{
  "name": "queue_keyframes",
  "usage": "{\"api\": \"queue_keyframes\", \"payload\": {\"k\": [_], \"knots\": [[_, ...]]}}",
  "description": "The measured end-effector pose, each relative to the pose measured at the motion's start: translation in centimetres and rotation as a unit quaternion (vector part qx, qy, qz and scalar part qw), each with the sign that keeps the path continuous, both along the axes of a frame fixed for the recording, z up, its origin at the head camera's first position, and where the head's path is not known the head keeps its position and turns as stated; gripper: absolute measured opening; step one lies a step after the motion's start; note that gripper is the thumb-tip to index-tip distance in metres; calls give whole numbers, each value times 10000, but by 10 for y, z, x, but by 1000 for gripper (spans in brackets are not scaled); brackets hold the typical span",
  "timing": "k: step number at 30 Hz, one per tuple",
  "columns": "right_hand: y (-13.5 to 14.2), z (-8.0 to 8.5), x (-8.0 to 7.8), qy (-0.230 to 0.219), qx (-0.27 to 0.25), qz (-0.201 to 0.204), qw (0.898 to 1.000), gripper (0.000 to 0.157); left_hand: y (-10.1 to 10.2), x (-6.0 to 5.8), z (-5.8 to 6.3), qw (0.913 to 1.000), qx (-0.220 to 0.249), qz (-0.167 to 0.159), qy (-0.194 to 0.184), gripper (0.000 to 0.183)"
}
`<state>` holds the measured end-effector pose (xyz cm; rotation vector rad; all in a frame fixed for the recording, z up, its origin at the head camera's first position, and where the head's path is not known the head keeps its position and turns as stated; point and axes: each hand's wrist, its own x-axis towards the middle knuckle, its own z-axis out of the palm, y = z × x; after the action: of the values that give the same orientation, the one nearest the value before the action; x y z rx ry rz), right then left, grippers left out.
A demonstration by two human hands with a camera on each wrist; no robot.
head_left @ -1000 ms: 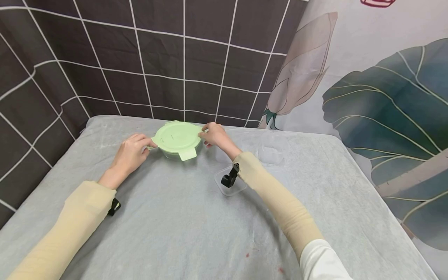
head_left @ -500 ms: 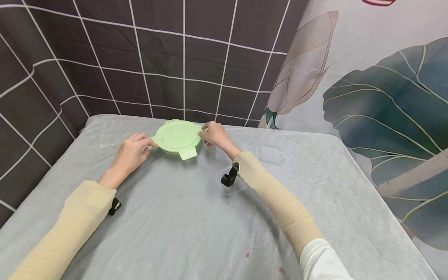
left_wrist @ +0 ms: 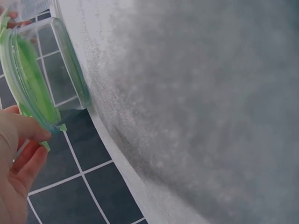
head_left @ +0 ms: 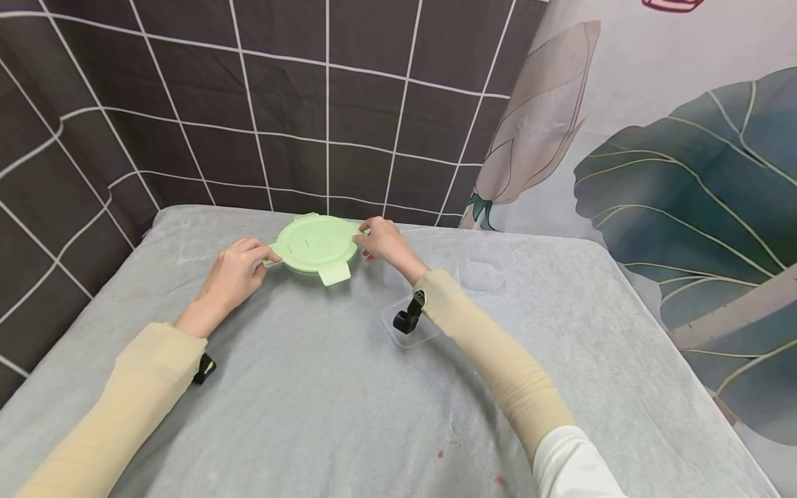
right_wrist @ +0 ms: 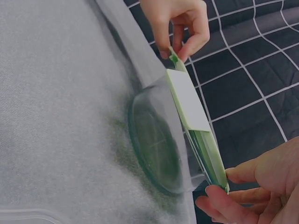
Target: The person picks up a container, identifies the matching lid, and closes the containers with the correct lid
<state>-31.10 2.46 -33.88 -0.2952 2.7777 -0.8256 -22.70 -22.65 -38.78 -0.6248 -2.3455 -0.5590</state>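
A round, pale green lid (head_left: 317, 243) with side tabs sits over a clear glass bowl (right_wrist: 152, 140) near the far edge of the table. My left hand (head_left: 235, 273) pinches the lid's left tab between thumb and fingers. On the opposite side, my right hand (head_left: 382, 242) grips the right tab, its thumb and fingertips showing in the right wrist view. The front tab (head_left: 334, 272) sticks outward, unfastened. From the head, the lid hides most of the bowl; both wrist views show its clear wall and base on the cloth.
Clear plastic containers (head_left: 482, 273) stand right of the bowl, partly behind my right forearm. Another small clear container (head_left: 405, 335) lies under that wrist. Grey cloth (head_left: 299, 401) covers the table, and a dark gridded curtain (head_left: 286, 104) hangs behind its far edge.
Less glass shows beneath the lid's front edge than a second ago. Both hands stay on the same tabs, almost still.
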Motion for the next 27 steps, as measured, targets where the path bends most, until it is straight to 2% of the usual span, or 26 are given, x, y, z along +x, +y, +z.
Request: {"api": "queue_keyframes", "payload": {"k": [7,11,19,23,27], "knots": [[1,2,1,189,5,33,9998,38,2,1,2,10000,-36,-11,-41,33],[0,4,0,309,-93,86,9994,36,4,1,3,9998,-87,124,-92,28],[-1,10,0,442,29,92,9990,32,13,1,11,9992,-82,361,-138,19],[-2,11,-1,509,169,98,9985,32,19,-3,15,9979,-196,445,-423,17],[-4,11,-3,626,319,121,9975,33,24,-10,18,9937,-354,477,-949,23]]}}
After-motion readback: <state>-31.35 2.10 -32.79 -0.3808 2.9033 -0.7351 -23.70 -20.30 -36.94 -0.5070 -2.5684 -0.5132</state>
